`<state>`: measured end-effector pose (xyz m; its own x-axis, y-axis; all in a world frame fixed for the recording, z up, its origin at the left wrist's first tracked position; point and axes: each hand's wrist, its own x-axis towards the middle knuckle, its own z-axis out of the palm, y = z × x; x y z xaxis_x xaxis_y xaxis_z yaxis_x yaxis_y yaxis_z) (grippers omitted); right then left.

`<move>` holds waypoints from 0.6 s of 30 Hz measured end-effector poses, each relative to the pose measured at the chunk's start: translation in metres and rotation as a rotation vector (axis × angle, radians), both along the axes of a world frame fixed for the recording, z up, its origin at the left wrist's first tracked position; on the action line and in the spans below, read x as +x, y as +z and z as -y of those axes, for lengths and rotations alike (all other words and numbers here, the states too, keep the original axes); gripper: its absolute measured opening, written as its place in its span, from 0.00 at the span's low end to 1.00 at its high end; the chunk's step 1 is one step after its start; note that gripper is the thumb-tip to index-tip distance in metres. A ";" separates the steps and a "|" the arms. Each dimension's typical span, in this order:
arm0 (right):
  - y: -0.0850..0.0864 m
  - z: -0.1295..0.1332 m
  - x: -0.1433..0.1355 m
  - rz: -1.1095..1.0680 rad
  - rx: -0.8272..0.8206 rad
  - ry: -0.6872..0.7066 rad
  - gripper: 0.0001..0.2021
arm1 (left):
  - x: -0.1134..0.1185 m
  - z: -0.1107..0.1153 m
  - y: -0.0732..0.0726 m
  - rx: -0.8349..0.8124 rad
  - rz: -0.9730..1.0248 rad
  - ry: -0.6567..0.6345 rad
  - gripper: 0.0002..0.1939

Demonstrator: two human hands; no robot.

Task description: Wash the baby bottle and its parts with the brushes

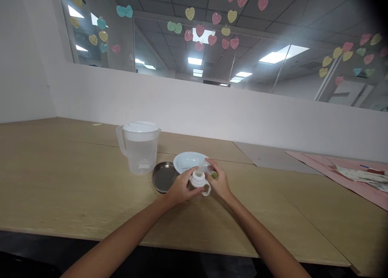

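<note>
My left hand (181, 188) is wrapped around a baby bottle (197, 180) with a white collar, a pale teat and a white side handle. The bottle is upright just above or on the table; I cannot tell which. Beside the teat, my right hand (220, 181) grips a clear bottle cap (206, 166), held off the bottle's top. A small green patch shows by the right fingers, too small to name. Behind the hands sits a white bowl (185, 160), partly hidden by them. To its left lies a round metal dish (163, 177), touching or nearly touching the bowl.
A lidded clear plastic pitcher (142, 150) of water stands left of the metal dish. On the right, a pink cloth (324, 169) carries a pale crumpled item (362, 177) and a blue pen-like object. A white wall and a window with heart-shaped notes rise behind the wooden table (91, 189).
</note>
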<state>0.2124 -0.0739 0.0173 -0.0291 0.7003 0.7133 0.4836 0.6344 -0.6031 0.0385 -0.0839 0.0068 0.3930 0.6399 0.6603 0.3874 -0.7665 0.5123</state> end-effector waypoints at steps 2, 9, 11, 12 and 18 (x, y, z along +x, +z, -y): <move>-0.004 -0.001 -0.001 0.043 -0.022 0.027 0.21 | 0.000 -0.001 0.000 0.013 -0.003 -0.016 0.31; -0.009 -0.006 0.003 0.191 -0.079 0.112 0.17 | -0.001 -0.002 -0.001 0.030 -0.015 -0.034 0.30; -0.008 -0.005 0.003 0.204 -0.079 0.094 0.18 | -0.001 -0.002 -0.001 0.038 -0.016 -0.030 0.30; -0.008 -0.004 0.002 0.214 -0.081 0.087 0.18 | -0.001 -0.002 -0.001 0.041 -0.016 -0.030 0.31; 0.006 0.012 -0.003 0.146 0.075 -0.080 0.18 | -0.002 -0.001 -0.001 0.029 -0.004 -0.033 0.30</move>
